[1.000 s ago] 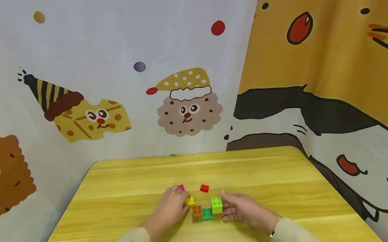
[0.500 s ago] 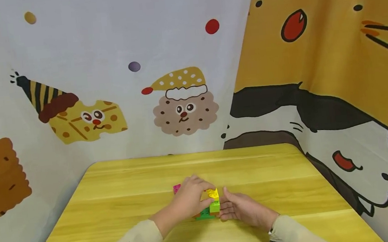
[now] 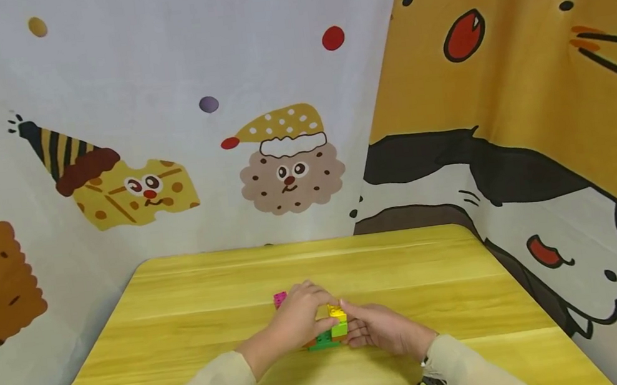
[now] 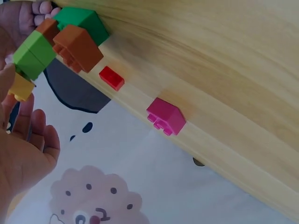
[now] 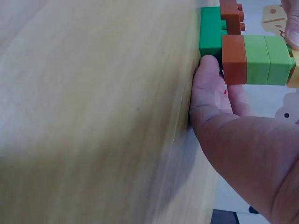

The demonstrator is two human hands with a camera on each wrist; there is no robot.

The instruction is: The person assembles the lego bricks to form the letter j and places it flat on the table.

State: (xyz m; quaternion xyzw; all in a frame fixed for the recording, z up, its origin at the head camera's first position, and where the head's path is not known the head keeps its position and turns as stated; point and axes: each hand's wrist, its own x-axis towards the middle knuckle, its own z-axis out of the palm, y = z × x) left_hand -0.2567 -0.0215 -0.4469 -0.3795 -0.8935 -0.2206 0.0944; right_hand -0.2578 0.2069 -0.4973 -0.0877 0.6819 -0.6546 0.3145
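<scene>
The pink block [image 4: 166, 116] stands on the counter [image 3: 185, 306], beyond the green base block [image 5: 210, 31] and off to its left. The small red block [image 4: 111, 78] lies beyond the green base block too, closer to it than the pink one; in the head view the left hand [image 3: 299, 316] hides it. That hand reaches over the left part of the green base block, its grip pinching the yellow block [image 3: 336, 310] between thumb and fingers. The left brown block [image 4: 78, 48] sits on the left end of the green base block. On the right end stand the right brown block [image 5: 234, 59], then a light green stack [image 5: 266, 59] with a seam across it, then the yellow block at the top; whether that is fully seated I cannot tell. Just right of the green base block, the right hand [image 3: 382, 328] has a relaxed grip, its fingers touching the built blocks' side.
</scene>
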